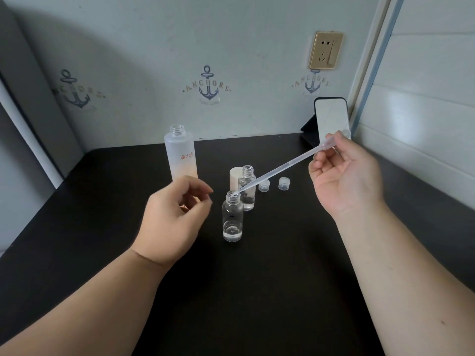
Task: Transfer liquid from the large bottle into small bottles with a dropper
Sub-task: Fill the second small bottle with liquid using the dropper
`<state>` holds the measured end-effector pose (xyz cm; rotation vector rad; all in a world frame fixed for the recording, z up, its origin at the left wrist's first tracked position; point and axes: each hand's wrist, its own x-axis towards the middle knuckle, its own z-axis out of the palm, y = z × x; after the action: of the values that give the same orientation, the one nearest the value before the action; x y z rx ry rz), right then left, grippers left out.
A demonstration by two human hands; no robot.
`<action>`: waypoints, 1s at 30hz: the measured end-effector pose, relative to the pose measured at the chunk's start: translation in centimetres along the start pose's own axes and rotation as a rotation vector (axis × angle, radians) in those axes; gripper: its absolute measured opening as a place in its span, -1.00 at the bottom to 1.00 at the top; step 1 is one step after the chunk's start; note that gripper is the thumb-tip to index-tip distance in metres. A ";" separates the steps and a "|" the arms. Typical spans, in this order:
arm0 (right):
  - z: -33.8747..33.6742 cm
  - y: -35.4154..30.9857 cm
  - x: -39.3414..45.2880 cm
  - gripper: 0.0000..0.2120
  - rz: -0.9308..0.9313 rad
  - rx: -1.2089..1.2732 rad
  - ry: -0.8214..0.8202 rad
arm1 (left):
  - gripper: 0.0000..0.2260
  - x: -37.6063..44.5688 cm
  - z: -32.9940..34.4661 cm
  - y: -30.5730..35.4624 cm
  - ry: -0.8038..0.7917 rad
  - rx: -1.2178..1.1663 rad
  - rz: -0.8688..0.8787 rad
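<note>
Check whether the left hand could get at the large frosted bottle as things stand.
Probably yes. The left hand hovers empty just in front of the large bottle, with nothing between them; the small bottles and dropper sit off to its right.

The right hand (343, 173) pinches the dropper (280, 170) bulb, palm up; the left hand (174, 214) hovers left of the dropper's tip, fingers loosely curled.

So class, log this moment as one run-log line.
right hand pinches dropper | tip at near small bottle mouth | left hand holds nothing | large bottle uncapped
</note>
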<state>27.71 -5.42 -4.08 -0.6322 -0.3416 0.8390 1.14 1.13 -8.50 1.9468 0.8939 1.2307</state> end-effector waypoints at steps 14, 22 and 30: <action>-0.1 -0.1 0.2 -0.90 -0.015 -0.010 -0.006 | -0.84 0.6 0.6 0.1 -0.470 0.179 -0.007; -0.1 -0.1 0.2 -0.95 -0.026 0.008 -0.008 | -0.79 0.4 0.4 0.2 -0.435 0.171 0.000; -0.3 -0.1 0.3 -0.91 -0.035 -0.008 -0.089 | -0.79 0.6 0.4 -0.1 -0.438 0.173 0.009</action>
<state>28.16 -5.33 -4.19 -0.5955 -0.4353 0.8336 1.70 1.56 -8.46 2.2385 0.7795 0.7021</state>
